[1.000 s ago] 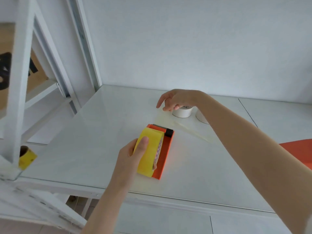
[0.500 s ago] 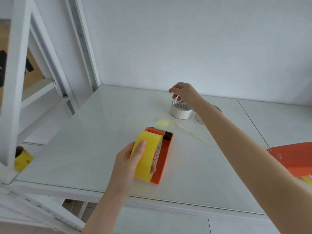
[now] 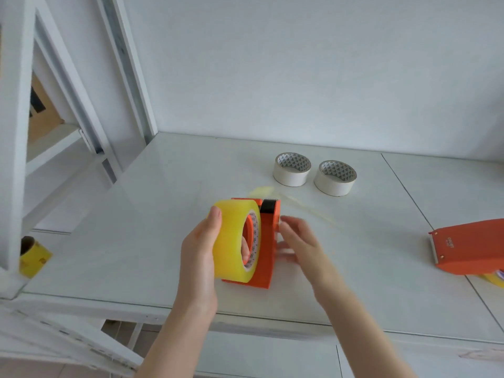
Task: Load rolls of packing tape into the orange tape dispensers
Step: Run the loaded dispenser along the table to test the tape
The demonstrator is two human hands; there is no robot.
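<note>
My left hand point(image 3: 200, 257) grips a yellow roll of packing tape point(image 3: 234, 241), thumb on its outer face and fingers inside the core. The roll sits against an orange tape dispenser point(image 3: 266, 246) lying on the white table point(image 3: 136, 227). My right hand point(image 3: 300, 244) hovers just right of the dispenser, fingers spread and blurred, holding nothing. Two white tape rolls point(image 3: 292, 169) point(image 3: 335, 178) stand flat behind. A second orange dispenser point(image 3: 471, 246) lies at the right edge, a bit of yellow tape under it.
A loose strip of clear yellowish tape point(image 3: 300, 205) lies on the table behind the dispenser. White shelving point(image 3: 16, 132) rises on the left, with another yellow roll point(image 3: 34, 256) on its lower ledge. A white wall closes the back.
My right hand has come back from the white rolls at the rear to beside the dispenser. The left hand keeps its grip on the yellow roll. The view has shifted, showing the second dispenser.
</note>
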